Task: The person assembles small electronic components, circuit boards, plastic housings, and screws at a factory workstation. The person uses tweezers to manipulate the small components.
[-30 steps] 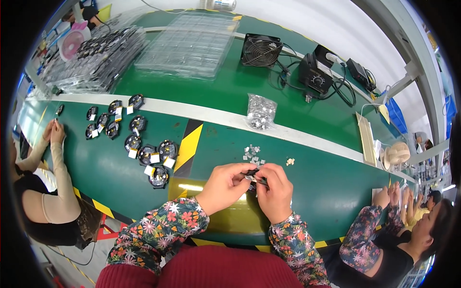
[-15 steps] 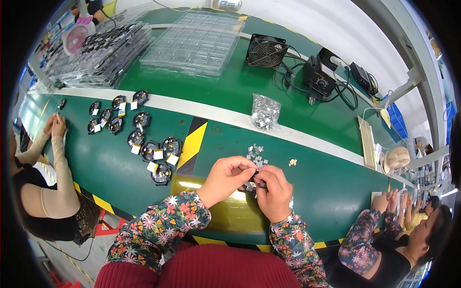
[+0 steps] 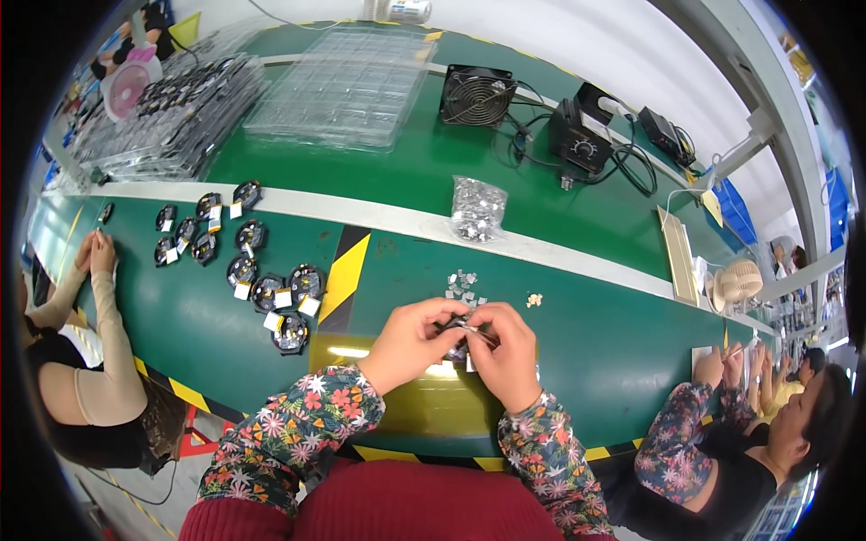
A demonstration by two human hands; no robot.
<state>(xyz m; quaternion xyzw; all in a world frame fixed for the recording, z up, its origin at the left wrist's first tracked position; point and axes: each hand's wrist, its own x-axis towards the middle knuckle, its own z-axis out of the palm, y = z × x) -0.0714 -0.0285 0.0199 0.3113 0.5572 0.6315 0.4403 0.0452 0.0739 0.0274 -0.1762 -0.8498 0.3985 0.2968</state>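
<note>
Close together over a translucent yellow sheet (image 3: 406,406), my hands meet at the fingertips. My left hand (image 3: 408,347) is closed in a pinch on a small dark part (image 3: 457,323), mostly covered by the fingers. The fingers of my right hand (image 3: 507,359) are pinched against the same spot, on something slim and greyish that I cannot make out. Just beyond the fingertips lies a scatter of small grey metal pieces (image 3: 464,287). To their right is a little heap of cream-coloured bits (image 3: 535,299).
Several round black electronic units (image 3: 291,334) with white-and-yellow tabs lie left of the striped tape (image 3: 346,275). A clear bag of metal pieces (image 3: 478,209) rests behind. Farther back stand plastic trays (image 3: 334,90), a black fan (image 3: 476,95) and a dial box (image 3: 582,135). Co-workers sit on both sides.
The whole view has shifted slightly, so the bench things appear farther left. My hands stay together, and my right fingers have turned a little around the small dark part.
</note>
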